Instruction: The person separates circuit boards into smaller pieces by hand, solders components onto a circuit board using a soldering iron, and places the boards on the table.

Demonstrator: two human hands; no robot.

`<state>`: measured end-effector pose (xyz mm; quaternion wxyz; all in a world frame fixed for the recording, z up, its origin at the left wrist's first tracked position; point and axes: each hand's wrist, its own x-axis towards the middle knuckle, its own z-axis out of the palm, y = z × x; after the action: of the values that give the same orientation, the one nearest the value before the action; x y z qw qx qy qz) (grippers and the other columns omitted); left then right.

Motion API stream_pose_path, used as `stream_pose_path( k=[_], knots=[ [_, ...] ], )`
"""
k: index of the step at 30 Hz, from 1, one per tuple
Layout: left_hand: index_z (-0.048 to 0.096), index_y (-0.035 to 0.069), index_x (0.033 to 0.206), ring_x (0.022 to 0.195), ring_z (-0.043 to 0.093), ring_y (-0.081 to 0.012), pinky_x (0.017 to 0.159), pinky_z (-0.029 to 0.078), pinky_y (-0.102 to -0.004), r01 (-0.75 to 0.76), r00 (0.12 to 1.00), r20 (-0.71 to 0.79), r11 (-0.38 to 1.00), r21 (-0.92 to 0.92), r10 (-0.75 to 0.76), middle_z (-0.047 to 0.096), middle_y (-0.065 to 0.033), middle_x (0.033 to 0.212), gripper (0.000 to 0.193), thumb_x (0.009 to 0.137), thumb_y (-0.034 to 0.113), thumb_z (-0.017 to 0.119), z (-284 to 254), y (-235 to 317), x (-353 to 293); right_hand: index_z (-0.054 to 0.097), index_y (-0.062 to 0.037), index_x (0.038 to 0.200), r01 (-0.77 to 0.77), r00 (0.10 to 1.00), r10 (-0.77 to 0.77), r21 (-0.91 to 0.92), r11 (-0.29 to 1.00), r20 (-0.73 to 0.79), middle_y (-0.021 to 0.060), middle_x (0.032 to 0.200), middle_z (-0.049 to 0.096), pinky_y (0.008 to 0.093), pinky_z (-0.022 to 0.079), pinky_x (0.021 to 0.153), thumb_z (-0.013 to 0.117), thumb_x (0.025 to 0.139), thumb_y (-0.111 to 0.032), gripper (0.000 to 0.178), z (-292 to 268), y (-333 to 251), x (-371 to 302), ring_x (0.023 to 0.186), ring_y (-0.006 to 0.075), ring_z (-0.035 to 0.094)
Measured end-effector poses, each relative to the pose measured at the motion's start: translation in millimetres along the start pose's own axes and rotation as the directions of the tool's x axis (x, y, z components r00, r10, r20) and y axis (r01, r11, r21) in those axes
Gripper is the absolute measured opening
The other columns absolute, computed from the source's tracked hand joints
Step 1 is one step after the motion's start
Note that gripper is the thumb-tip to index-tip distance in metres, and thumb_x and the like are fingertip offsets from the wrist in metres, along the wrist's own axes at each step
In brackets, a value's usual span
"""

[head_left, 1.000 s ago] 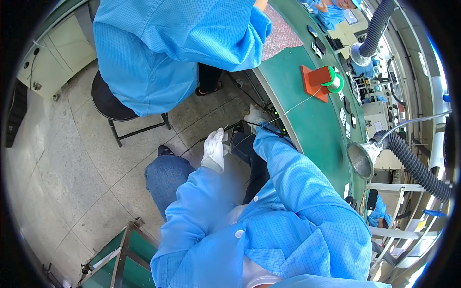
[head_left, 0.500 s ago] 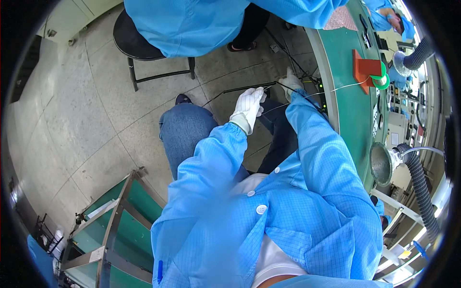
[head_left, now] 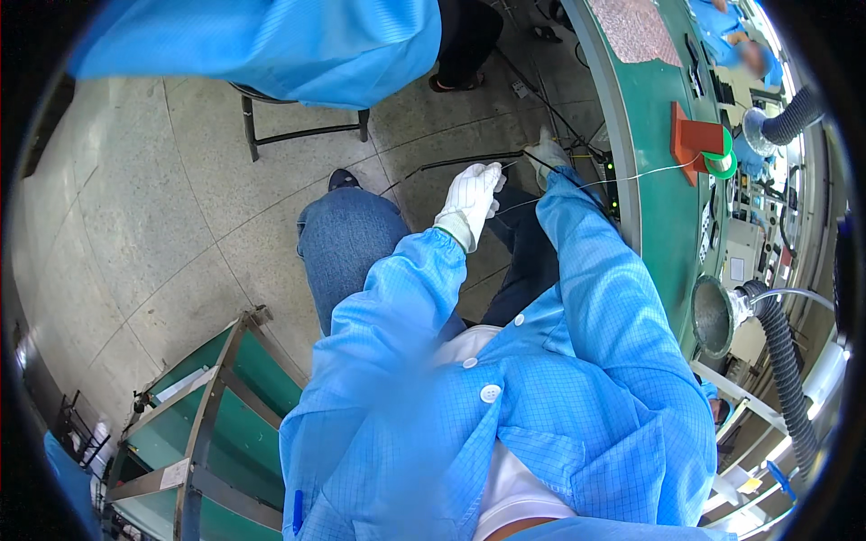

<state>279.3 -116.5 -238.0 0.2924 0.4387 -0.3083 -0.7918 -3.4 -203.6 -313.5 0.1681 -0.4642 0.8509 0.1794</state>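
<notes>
My left hand point(head_left: 468, 206), in a white glove, is held above the gap between my knees with its fingers pressed together. A thin silvery wire point(head_left: 651, 170) runs from a green spool point(head_left: 719, 160) on the bench over my right sleeve to the left fingers, which appear to pinch it. My right hand point(head_left: 548, 155), also gloved, is farther off beside the bench edge; its fingers look curled, and what they hold is hidden. A black cable point(head_left: 469, 160) stretches past the left fingertips to the right hand, then bends down across my right forearm.
The green-topped bench point(head_left: 654, 203) carries a red-brown spool stand point(head_left: 693, 137) and a pink sheet point(head_left: 636, 32). Small boxes with green lights point(head_left: 611, 185) sit under its edge. Fume hoses point(head_left: 783, 379) hang at right. A co-worker's blue sleeve point(head_left: 298, 45) and stool point(head_left: 307, 135) are ahead; a metal-framed green rack point(head_left: 203, 424) stands left.
The co-worker in blue has shifted left, covering most of the stool's seat. The view has turned slightly. My hands keep nearly the same pose, the left one a touch farther right.
</notes>
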Motion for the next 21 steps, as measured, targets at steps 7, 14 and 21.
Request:
stream_pose_path(
  k=[7,14,21],
  knots=[
    [0.058,0.004,0.113,0.068,0.059,-0.0152,0.062,0.050,-0.0282,-0.011,1.000,0.011,0.999,0.040,0.011,0.063,-0.0090,0.099,0.050,0.094,0.048,0.044,0,-1,1,0.026,-0.0172,0.148,-0.006,0.999,0.006,0.007,1.000,0.048,0.0257,0.123,0.058,0.0504,0.046,0.094,0.060,0.076,-0.033,0.081,8,8,14,0.111,0.0419,0.058],
    [0.058,0.005,0.113,0.068,0.059,-0.0149,0.063,0.050,-0.0282,0.000,1.000,0.008,0.999,0.037,0.000,0.063,-0.0081,0.098,0.050,0.094,0.049,0.044,0,2,0,0.023,-0.0185,0.149,0.008,1.000,-0.008,-0.015,1.000,0.010,0.0250,0.123,0.058,0.0491,0.047,0.093,0.060,0.075,-0.033,0.084,9,7,9,0.111,0.0408,0.059],
    [0.059,0.005,0.111,0.066,0.059,-0.0139,0.061,0.049,-0.0283,-0.013,1.000,0.010,0.998,0.053,0.013,0.065,-0.0072,0.097,0.048,0.095,0.048,0.047,1,4,-1,0.022,-0.0122,0.149,0.000,1.000,0.000,0.011,1.000,-0.008,0.0275,0.121,0.058,0.0477,0.048,0.092,0.059,0.076,-0.032,0.084,-3,-1,-8,0.109,0.0402,0.060]
  ],
)
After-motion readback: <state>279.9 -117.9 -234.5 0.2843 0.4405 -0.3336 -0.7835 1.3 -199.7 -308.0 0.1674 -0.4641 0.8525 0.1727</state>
